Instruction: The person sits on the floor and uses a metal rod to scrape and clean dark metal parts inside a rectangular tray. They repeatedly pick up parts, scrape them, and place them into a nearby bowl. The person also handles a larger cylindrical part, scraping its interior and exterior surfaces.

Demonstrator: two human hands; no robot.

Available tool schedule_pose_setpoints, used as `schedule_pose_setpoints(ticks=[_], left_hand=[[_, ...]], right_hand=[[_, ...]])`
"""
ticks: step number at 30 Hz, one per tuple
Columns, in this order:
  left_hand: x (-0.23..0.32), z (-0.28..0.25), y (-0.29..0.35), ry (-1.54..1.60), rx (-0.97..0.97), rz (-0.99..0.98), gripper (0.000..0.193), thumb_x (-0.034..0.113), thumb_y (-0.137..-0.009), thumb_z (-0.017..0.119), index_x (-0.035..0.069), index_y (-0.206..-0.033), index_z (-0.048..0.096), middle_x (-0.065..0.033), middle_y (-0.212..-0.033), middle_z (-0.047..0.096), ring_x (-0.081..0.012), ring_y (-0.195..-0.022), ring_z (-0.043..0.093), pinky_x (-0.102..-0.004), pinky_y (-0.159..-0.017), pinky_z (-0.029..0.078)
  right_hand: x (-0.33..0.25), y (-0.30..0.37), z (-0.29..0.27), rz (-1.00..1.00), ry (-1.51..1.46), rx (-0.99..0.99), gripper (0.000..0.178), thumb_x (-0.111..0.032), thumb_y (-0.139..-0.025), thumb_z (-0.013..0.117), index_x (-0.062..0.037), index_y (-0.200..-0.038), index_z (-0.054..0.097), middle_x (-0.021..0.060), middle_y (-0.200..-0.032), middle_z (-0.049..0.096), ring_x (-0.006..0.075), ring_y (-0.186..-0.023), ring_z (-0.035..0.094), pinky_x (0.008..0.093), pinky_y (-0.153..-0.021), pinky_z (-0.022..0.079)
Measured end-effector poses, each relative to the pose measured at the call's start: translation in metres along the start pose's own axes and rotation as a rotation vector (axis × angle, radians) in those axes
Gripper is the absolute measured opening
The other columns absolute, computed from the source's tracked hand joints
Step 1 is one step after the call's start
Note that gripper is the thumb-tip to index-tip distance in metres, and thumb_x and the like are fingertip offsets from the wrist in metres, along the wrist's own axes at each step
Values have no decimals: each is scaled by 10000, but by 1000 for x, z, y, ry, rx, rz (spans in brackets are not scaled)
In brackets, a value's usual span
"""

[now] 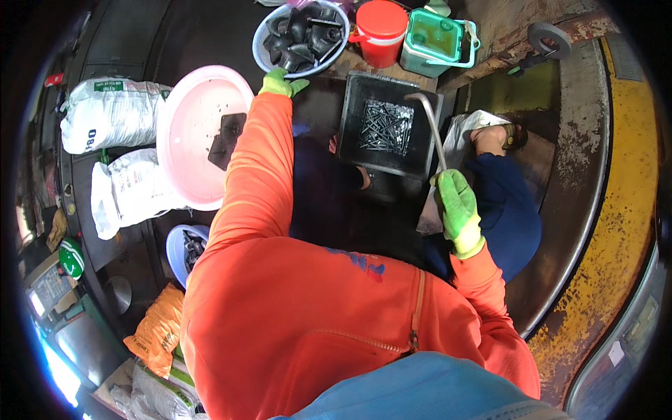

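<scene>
Hands wear green gloves. The left hand [281, 82] reaches forward on an orange sleeve and rests on the near rim of the blue bowl [264, 52], fingers curled over the rim; whether it grips anything inside cannot be told. The bowl holds dark pipe fittings [306, 36].

The right hand [458, 210] is closed around the lower end of a metal bar [432, 133]. The bar rises from the fist and bends over at its top end, above the right edge of the black tray [353, 112].

Landmark: black tray.
- The tray lies between the two hands and holds a heap of dark screws [383, 126].
- The blue bowl stands just beyond the tray's far left corner.
- A red bucket [380, 31] stands beyond the tray's far edge, right of the bowl.
- A green box [437, 42] with a white handle stands right of the bucket.
- A pink basin [189, 133] lies left of the tray, with a dark flat piece [227, 140] inside it.
- White sacks [105, 119] lie left of the basin.
- A second blue bowl [183, 252] with dark parts lies below the basin, partly hidden by the sleeve.
- A dark ring [549, 38] rests on the rusty ledge far right of the tray.
</scene>
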State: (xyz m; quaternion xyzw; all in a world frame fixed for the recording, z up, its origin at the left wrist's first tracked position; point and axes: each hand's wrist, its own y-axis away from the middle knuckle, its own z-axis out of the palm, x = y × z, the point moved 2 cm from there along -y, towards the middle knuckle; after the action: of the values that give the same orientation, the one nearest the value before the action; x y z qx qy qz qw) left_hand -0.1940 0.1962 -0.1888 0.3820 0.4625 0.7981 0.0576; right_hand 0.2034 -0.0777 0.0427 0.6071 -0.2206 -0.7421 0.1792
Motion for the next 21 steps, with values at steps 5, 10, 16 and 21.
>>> schedule_pose_setpoints(ticks=[5, 10, 16, 21], left_hand=[[-10, 8, -5, 214, -89, -60, 345, 118, -903, 475, 17, -1225, 544, -209, -1212, 576, -393, -1123, 560, -619, -921, 462], [30, 9, 42, -1824, 129, 946, 203, 181, -689, 714, 45, -840, 709, -163, -905, 695, -310, -922, 661, -363, -830, 510], [32, 80, 89, -493, 67, 1337, 320, 204, -785, 636, -17, -1016, 658, -198, -975, 662, -358, -906, 620, -423, -846, 467], [15, 181, 73, -1614, 177, 1617, 351, 385, -847, 541, 112, -990, 708, -101, -1196, 582, -383, -1125, 481, -516, -892, 379]], right_hand=[[7, -3, 7, -25, 60, -20, 162, -188, -983, 516, -82, -889, 595, -91, -703, 432, 10, -629, 346, 189, -559, 277], [8, -5, 8, 119, -96, 54, 133, -212, -974, 535, -105, -910, 580, -82, -717, 480, 10, -604, 382, 187, -533, 309], [-1, -2, 16, 80, -160, -25, 141, -225, -973, 540, -99, -921, 577, -70, -684, 483, 18, -540, 357, 179, -459, 267], [-6, -1, 18, 155, -104, -23, 197, -267, -982, 522, -87, -919, 570, -71, -616, 428, 22, -481, 325, 184, -417, 234]])
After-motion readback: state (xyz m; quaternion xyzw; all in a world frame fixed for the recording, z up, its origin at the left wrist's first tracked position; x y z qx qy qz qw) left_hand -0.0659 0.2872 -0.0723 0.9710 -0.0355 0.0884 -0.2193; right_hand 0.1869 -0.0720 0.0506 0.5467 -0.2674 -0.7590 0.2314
